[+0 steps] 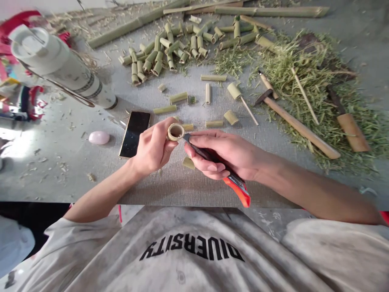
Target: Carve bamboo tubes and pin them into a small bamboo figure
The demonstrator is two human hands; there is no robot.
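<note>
My left hand (153, 148) grips a short hollow bamboo tube (175, 132), its open end turned toward me. My right hand (223, 154) holds a utility knife (240, 188) with a red and black handle, and the blade tip touches the rim of the tube. Both hands hover just above the grey table (182, 186), near its front edge. A small bamboo piece (188, 163) lies on the table under my right hand.
A black phone (134, 133) lies left of my hands, next to a pink stone (99, 138). A white flask (60, 67) lies at far left. Several cut bamboo pieces (170, 46) are heaped at the back. A hammer (291, 119), a wooden-handled tool (349, 125) and green shavings (304, 73) lie at right.
</note>
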